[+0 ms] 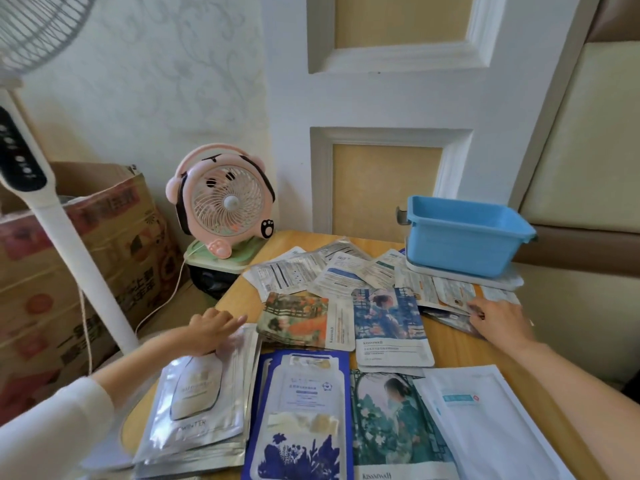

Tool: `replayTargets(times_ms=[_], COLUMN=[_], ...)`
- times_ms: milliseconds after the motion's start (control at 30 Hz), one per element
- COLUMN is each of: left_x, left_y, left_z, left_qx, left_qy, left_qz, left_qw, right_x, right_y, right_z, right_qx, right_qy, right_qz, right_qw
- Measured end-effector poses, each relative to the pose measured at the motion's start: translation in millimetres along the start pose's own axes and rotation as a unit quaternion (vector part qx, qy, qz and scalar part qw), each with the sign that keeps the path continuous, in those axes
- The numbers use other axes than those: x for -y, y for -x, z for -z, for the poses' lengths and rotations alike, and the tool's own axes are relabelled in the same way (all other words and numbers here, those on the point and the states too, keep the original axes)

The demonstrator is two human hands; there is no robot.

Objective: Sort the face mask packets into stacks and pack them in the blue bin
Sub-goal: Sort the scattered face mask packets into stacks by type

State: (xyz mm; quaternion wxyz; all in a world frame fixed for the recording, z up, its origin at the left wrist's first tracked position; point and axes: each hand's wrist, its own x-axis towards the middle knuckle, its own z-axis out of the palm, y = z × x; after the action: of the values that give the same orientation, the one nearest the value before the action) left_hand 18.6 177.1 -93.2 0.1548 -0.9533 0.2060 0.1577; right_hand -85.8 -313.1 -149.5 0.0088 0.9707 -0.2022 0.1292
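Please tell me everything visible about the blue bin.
The blue bin is a light blue rectangular tub, seemingly plastic, with a thick rim and a grey clip at its left end. It stands upright, open, at the table's far right, on a flat white board lying over some packets. What shows of its inside holds nothing.

Pink fan point(221, 202) (w/ cord), cardboard box point(104, 237)

The lower edge cuts off the silver stack point(194, 410), the blue-flowered stack point(301, 427) and the green garden packet point(398, 420). The blue bin point(460, 244) hides its floor behind its near wall. The right hand point(498, 322) covers its own fingertips, so its hold on the loose packets point(446, 294) is unclear.
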Motion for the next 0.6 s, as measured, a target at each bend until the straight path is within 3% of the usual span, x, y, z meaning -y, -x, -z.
replayTargets(times_ms=[133,333,533,600], left_x=[-15,-28,-31,-31], left_y=[17,12,5,5], left_z=[-23,-37,-43,-45], left_qx=[-0.032,-0.241,-0.229,-0.257], left_qy=[0.044,0.122,0.173,0.185], left_qz=[0.003,-0.023,-0.019,-0.026], left_qw=[0.999,0.963,0.958,0.948], right_x=[3,24,26,23], right_y=[0,1,2,-4], right_z=[5,10,16,23], right_qx=[-0.006,0.016,0.053,0.051], right_qy=[-0.015,0.065,0.117,0.051], right_qz=[0.013,0.024,0.015,-0.001], right_qw=[1.0,0.997,0.992,0.997])
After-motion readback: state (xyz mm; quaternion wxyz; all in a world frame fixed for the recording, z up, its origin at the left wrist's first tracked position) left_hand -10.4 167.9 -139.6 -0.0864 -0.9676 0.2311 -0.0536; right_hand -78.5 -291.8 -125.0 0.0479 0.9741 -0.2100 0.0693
